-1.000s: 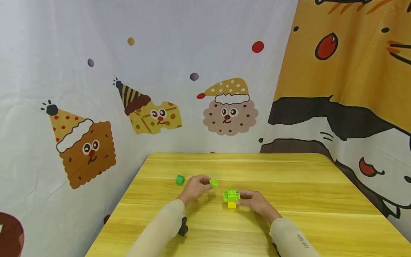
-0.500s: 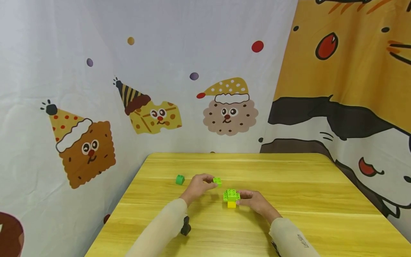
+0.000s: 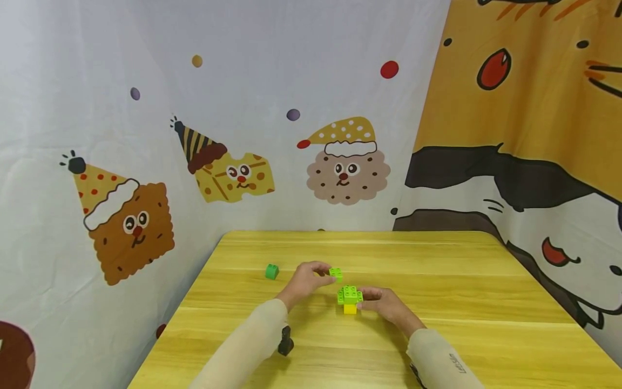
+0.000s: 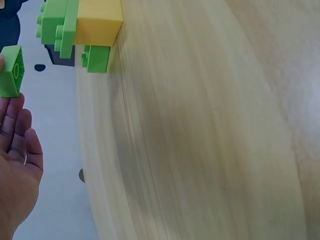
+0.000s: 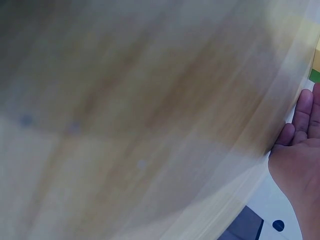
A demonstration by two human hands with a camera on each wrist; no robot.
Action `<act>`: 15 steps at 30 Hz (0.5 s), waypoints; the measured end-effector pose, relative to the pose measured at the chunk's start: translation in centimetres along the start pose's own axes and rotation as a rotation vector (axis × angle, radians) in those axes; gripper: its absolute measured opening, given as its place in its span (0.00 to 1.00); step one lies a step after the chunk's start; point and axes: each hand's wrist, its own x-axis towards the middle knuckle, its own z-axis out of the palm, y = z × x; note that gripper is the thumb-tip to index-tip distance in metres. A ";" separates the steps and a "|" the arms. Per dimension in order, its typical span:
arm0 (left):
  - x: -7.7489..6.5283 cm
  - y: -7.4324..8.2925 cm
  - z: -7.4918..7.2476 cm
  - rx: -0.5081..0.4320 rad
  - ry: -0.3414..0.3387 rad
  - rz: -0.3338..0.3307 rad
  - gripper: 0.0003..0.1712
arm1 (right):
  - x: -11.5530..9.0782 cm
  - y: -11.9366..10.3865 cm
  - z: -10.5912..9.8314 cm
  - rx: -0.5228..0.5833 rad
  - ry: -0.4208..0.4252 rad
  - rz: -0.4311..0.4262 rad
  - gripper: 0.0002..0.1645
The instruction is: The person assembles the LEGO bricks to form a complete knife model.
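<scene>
My left hand [image 3: 307, 281] pinches a lime-green toy brick [image 3: 336, 274] between thumb and fingers, just behind and left of a brick stack. In the left wrist view that brick [image 4: 12, 72] shows its hollow underside. The stack [image 3: 350, 296] has a yellow brick [image 4: 100, 22] low down and lime-green studded pieces [image 4: 59, 25] on top. Another green piece [image 4: 97, 59] shows beside the yellow one. My right hand [image 3: 386, 307] holds the stack from its right side, thumb in front. In the right wrist view, the fingers [image 5: 302, 112] are partly cut off by the frame edge.
A darker green brick with a curved side [image 3: 272, 272] stands at the table's back left. The wooden table [image 3: 461, 281] reaches back to a cartoon-printed cloth [image 3: 291, 65]. A black device [image 3: 285, 341] sits at the left wrist.
My left hand has moved right with the lime-green brick, bringing it closer to the stack's far side. The right hand and the stack have stayed in place.
</scene>
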 end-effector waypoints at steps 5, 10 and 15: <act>0.2 0.0 0.4 -0.007 -0.012 0.007 0.23 | 0.0 0.0 -0.1 0.012 -0.010 -0.008 0.31; 0.2 0.0 0.8 -0.012 -0.036 0.016 0.21 | 0.0 0.0 0.0 0.013 -0.009 -0.004 0.30; 0.1 0.3 1.3 0.003 -0.048 0.020 0.19 | 0.1 0.0 -0.1 0.004 -0.014 -0.005 0.30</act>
